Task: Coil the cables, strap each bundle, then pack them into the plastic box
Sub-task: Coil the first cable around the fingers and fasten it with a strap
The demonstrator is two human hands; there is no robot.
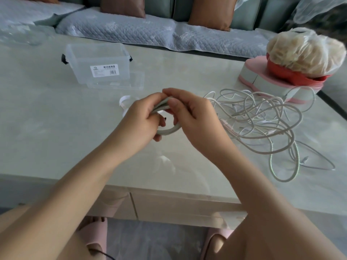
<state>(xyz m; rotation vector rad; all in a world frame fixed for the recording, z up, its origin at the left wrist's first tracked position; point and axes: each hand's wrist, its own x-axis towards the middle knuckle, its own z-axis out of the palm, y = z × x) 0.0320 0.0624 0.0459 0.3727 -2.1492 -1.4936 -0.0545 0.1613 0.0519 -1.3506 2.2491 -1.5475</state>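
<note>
A coiled grey-white cable [170, 130] hangs in a small ring above the table's middle, held by both hands. My left hand [142, 118] grips its left side, and my right hand [189, 113] pinches its top with thumb and fingers. Just behind the hands lie white straps [125, 102] on the table. To the right sprawls a tangle of several loose white and braided cables [266, 121]. The clear plastic box [97, 62] stands open at the back left, its lid [120, 83] lying flat in front of it.
A pale glossy table [56, 128] holds a pink-and-grey stand with a red bowl and a bagged pale bundle [302, 53] at the back right. A quilted sofa [122, 29] runs behind. My slippered feet show under the near edge.
</note>
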